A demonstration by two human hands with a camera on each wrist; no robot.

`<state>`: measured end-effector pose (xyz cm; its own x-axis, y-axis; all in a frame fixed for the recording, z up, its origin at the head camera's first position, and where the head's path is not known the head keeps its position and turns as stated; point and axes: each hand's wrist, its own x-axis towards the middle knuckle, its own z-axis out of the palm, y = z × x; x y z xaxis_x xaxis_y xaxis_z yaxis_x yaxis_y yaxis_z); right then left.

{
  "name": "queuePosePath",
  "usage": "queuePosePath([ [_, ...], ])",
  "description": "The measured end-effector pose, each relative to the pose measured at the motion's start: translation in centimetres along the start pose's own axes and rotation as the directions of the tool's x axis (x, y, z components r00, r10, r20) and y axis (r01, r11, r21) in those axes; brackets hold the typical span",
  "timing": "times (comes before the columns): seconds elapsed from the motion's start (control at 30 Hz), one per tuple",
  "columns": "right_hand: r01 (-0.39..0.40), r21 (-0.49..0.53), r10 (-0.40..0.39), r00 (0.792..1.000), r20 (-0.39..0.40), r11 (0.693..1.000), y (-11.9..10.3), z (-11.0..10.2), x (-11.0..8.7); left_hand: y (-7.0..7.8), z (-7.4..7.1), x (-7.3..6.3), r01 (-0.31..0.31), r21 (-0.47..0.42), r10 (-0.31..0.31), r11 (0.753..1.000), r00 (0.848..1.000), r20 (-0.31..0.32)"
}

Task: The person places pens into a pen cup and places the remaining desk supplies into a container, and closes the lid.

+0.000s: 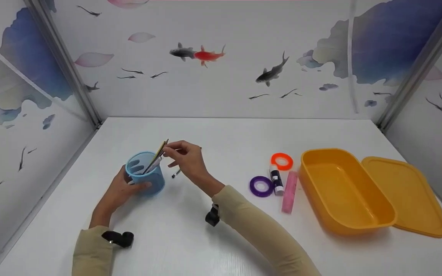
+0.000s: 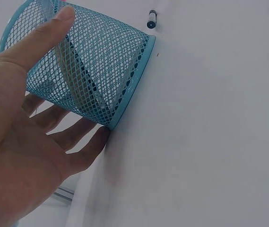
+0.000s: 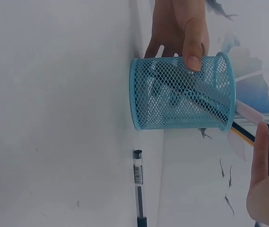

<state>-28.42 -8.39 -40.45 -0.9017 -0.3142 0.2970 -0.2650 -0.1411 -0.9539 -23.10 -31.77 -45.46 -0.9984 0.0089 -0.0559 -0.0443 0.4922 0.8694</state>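
A light blue mesh pen holder (image 1: 152,184) stands on the left of the white table. My left hand (image 1: 120,190) grips it from the side, its thumb (image 2: 37,45) across the mesh. A yellow-and-black pencil (image 3: 243,134) and a whitish, dark-tipped pen-like thing (image 3: 249,112) lean out over the rim. At their upper ends my right hand (image 1: 188,159) pinches a slim dark-tipped stick, mostly hidden by the fingers. A clear-barrelled pen with a black cap (image 3: 138,177) lies on the table beside the holder, partly behind the right hand in the head view.
Right of the hands lie an orange ring (image 1: 274,157), a purple ring (image 1: 254,191), a glue stick (image 1: 276,180) and a pink cylinder (image 1: 289,193). Beyond them sit a yellow box (image 1: 320,207) and its lid (image 1: 409,191). Printed walls enclose the table's back and sides.
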Motion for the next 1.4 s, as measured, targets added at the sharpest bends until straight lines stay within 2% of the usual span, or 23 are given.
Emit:
queuePosePath([
  [0.23, 0.004, -0.016, -0.003, 1.000, 0.030, 1.000, 0.2, -0.1, 0.1, -0.1, -0.1, -0.1, -0.009, 0.000, 0.009, 1.000, 1.000, -0.004],
  [0.4, 0.002, -0.076, 0.003, 0.998, 0.067, 0.997, 0.5, -0.8, 0.1, -0.1, 0.1, -0.1, -0.014, 0.001, 0.014, 1.000, 1.000, -0.010],
  [0.67, -0.002, -0.217, 0.043, 0.982, 0.183, 0.976, 1.4, -3.9, 1.0, -0.1, 0.3, 0.0, -0.001, -0.004, 0.001, 1.000, 1.000, -0.004],
  [0.77, -0.016, -0.255, 0.069, 0.977, 0.202, 0.967, 1.8, -5.3, 1.7, -0.1, 0.2, 0.0, -0.009, -0.009, 0.009, 1.000, 1.000, -0.005],
  [0.97, -0.016, -0.342, 0.077, 0.983, 0.167, 0.939, 2.8, -7.7, 3.0, -0.2, 0.1, 0.0, -0.008, -0.005, 0.008, 1.000, 1.000, -0.007],
  [1.13, -0.031, -0.389, 0.087, 0.988, 0.126, 0.921, 3.4, -8.9, 3.7, -0.1, 0.0, 0.0, -0.012, 0.008, 0.012, 1.000, 1.000, -0.006],
  [1.4, -0.128, -0.443, 0.180, 0.981, 0.077, 0.887, 4.7, -9.6, 4.5, -0.2, 0.0, 0.0, -0.003, 0.011, 0.003, 1.000, 1.000, -0.011],
])
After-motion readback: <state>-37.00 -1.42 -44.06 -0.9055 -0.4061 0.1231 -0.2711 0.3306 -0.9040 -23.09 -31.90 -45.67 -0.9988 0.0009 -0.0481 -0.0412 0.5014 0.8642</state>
